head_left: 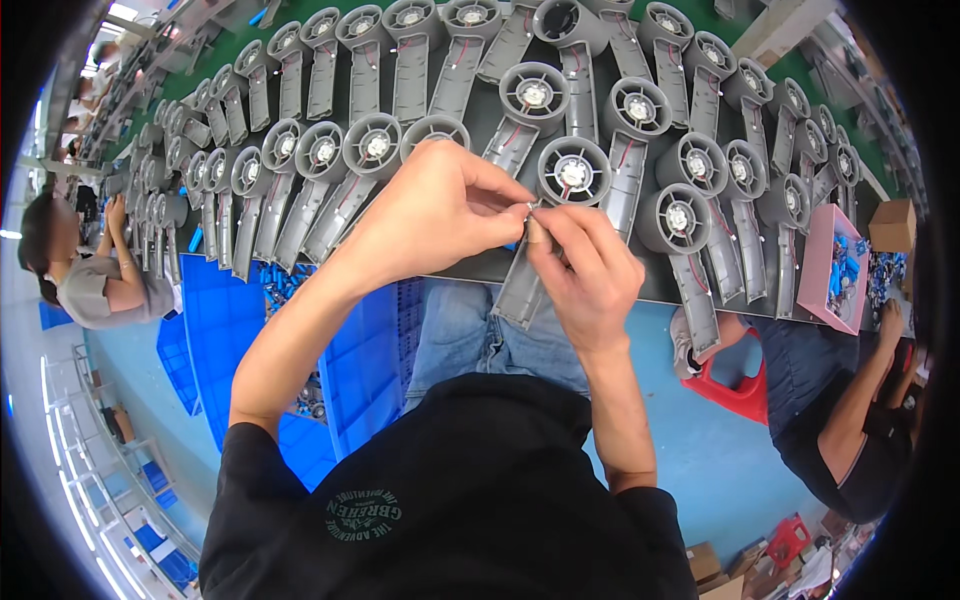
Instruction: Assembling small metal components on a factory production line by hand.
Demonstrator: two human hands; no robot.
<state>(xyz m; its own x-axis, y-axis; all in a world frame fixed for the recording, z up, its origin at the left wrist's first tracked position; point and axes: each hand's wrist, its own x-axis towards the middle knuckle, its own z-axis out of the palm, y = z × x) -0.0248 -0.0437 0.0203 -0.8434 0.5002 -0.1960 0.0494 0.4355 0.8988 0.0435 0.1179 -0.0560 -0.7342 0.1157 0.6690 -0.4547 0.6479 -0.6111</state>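
Observation:
My left hand point(440, 215) and my right hand point(590, 265) meet fingertip to fingertip, both closed in a pinch. Between them shows a tiny whitish bit, too small to name. Just beyond and below the fingers lies a grey plastic fan housing point(575, 172), its round spoked head facing up with a pale motor hub in the middle. Its hollow handle point(518, 290) points toward me and is partly covered by my right hand. Close by, another housing point(640, 108) has a red wire running down its open handle.
Rows of similar grey housings point(372, 148) cover the dark table. A pink bin point(836, 268) with small blue parts stands at the right edge, beside a cardboard box point(892, 225). Blue crates point(365, 375) stand at my left. Co-workers sit left and right, near a red stool point(735, 385).

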